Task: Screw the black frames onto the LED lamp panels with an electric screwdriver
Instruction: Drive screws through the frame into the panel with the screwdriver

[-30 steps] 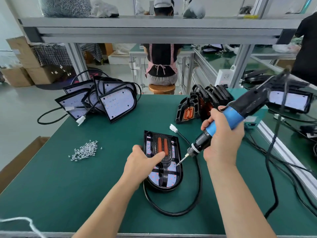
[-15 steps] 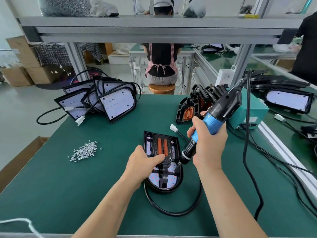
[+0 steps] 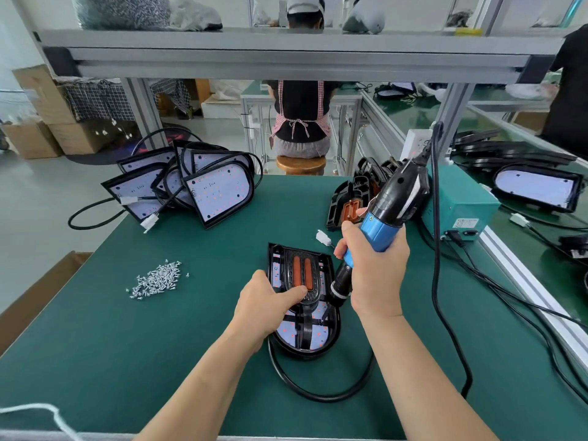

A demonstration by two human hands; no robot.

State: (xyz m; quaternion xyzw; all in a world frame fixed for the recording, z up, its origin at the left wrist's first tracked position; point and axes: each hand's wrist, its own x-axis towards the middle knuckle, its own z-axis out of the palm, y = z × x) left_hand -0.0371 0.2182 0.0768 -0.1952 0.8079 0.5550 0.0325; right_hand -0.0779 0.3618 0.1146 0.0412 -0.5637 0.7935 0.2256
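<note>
An LED lamp panel with a black frame (image 3: pixel 305 332) on top lies flat at the middle of the green table (image 3: pixel 111 345). My left hand (image 3: pixel 264 310) presses on the frame's left side, thumb resting below two orange slots. My right hand (image 3: pixel 375 275) grips a blue and black electric screwdriver (image 3: pixel 391 211), nearly upright, its nose down at the frame's right edge. The bit tip is hidden behind the chuck. A pile of small silver screws (image 3: pixel 156 280) lies to the left.
Several unframed lamp panels (image 3: pixel 216 192) with cables lean at the back left. Spare black frames (image 3: pixel 353 198) stand at the back right beside a teal power box (image 3: pixel 458 211). The screwdriver's cord (image 3: pixel 437 281) hangs on the right. A person sits behind the bench.
My right hand has swung the screwdriver from a slant to nearly upright and brought it left and down onto the frame's right edge. My left hand has stayed on the frame.
</note>
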